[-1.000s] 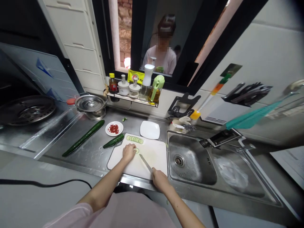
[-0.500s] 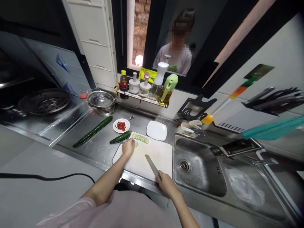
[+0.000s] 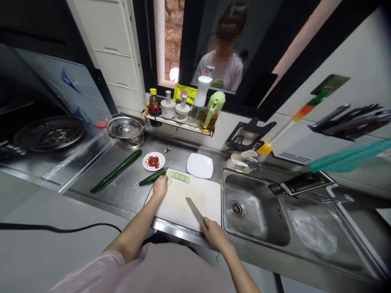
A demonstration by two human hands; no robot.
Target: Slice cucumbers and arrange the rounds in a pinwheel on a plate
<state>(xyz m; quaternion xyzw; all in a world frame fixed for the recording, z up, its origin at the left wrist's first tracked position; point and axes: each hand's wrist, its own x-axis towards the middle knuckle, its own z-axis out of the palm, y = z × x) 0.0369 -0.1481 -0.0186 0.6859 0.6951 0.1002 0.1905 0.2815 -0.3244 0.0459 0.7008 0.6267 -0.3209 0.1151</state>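
My right hand (image 3: 214, 232) is wrapped round the handle of a knife (image 3: 195, 211), its blade over the white cutting board (image 3: 189, 203) and pointing up and left. At the board's upper left corner, my left hand (image 3: 160, 187) has curled fingers close to the cut cucumber (image 3: 152, 178); whether it grips anything is hidden. A row of cucumber slices (image 3: 179, 176) lies along the board's far edge, with a single slice (image 3: 169, 182) beside my left fingertips. A whole cucumber (image 3: 116, 171) rests on the steel counter at the left.
A plate of chopped red pieces (image 3: 154, 161) and a white square plate (image 3: 200, 166) stand behind the board. The sink (image 3: 256, 211) is on the right. A lidded steel pot (image 3: 126, 132) stands back left, near a condiment rack (image 3: 180, 123).
My left hand has moved slightly left, toward the cut cucumber and away from the slices. The right hand keeps the knife in nearly the same place. The view has shifted a little.
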